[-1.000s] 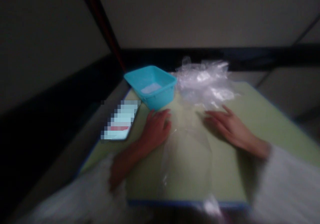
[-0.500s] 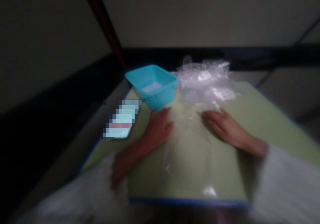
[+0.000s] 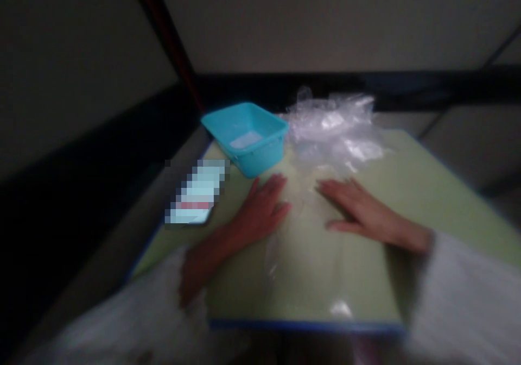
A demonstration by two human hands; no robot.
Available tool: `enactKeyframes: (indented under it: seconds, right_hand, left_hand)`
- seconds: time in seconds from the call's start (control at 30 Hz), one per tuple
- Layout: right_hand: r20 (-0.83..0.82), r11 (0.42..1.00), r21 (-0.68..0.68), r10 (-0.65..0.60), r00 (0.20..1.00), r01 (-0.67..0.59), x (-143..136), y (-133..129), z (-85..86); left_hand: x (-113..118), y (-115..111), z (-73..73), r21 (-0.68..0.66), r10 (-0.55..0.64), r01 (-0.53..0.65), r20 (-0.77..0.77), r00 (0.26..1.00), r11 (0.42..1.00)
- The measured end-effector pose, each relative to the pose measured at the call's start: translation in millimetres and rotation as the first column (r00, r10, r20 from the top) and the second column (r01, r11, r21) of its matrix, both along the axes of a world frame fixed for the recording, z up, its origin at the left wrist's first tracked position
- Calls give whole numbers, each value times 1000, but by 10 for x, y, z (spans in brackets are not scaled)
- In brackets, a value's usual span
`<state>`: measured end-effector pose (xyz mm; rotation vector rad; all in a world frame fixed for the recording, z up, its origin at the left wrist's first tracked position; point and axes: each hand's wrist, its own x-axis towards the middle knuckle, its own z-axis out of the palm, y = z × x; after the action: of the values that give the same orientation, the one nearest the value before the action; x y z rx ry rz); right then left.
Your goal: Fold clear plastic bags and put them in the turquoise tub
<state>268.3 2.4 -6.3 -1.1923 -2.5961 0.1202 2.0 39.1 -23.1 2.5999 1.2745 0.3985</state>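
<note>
A clear plastic bag point(image 3: 307, 262) lies flat on the yellow-green tabletop in front of me, its edges faint. My left hand point(image 3: 262, 207) rests palm down at the bag's upper left, fingers stretched out and thumb apart. On the opposite side, my right hand point(image 3: 358, 207) lies palm down over the bag's upper right, its fingers extended and its thumb spread toward the middle. Neither hand grips anything. Just beyond my left fingertips is a turquoise plastic basket point(image 3: 264, 158) with something whitish on its bottom.
A heap of crumpled clear plastic bags point(image 3: 334, 131) lies at the back, right of the basket. Left of my left hand is a phone point(image 3: 197, 191) with a lit, pixelated screen. The table point(image 3: 423, 191) has a blue edge, with walls behind and at left.
My right hand has shifted slightly left and its thumb has spread out from the fingers. My left hand has slid a little to the right over the bag.
</note>
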Motion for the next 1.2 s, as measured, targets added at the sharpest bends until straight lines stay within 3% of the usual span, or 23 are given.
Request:
enactKeyframes:
  seconds: [0.43, 0.6, 0.73, 1.2]
  right_hand:
    - [-77, 990, -66, 118, 990, -124, 26, -16, 31]
    - [-25, 958, -82, 275, 961, -276, -54, -131, 80]
    - [21, 949, -129, 293, 956, -288, -91, -189, 42]
    - [78, 953, -128, 286, 955, -275, -72, -173, -40]
  left_hand:
    - [3, -9, 12, 8, -66, 66, 0, 998, 998]
    - [4, -69, 38, 30, -328, 327, 19, 945, 944]
    - [16, -123, 43, 30, -461, 461, -7, 888, 887]
    - [55, -137, 22, 29, -471, 474, -71, 879, 880]
